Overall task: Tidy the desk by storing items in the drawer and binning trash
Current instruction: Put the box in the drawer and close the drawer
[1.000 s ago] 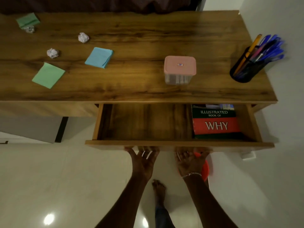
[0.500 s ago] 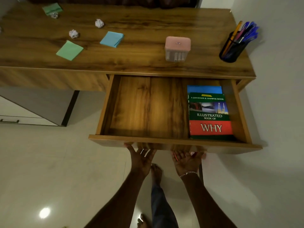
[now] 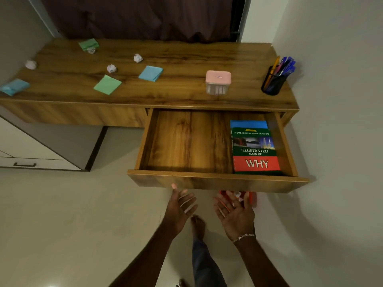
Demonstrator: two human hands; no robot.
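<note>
Drawer (image 3: 217, 177) open, a book (image 3: 256, 154) at its right end; my left hand (image 3: 180, 208) and right hand (image 3: 235, 214) spread empty just below its front; 4 paper balls (image 3: 112, 68), 4 note pads (image 3: 107, 84), pink box (image 3: 218, 79) and pen holder (image 3: 273, 82) lie on the counter (image 3: 186, 59), so I judge tidying barely begun.

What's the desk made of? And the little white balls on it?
The desk looks like wood or wood-look laminate: brown grain streaks and a slight sheen. The white balls look like crumpled paper: wrinkled, lumpy and matte.
</note>
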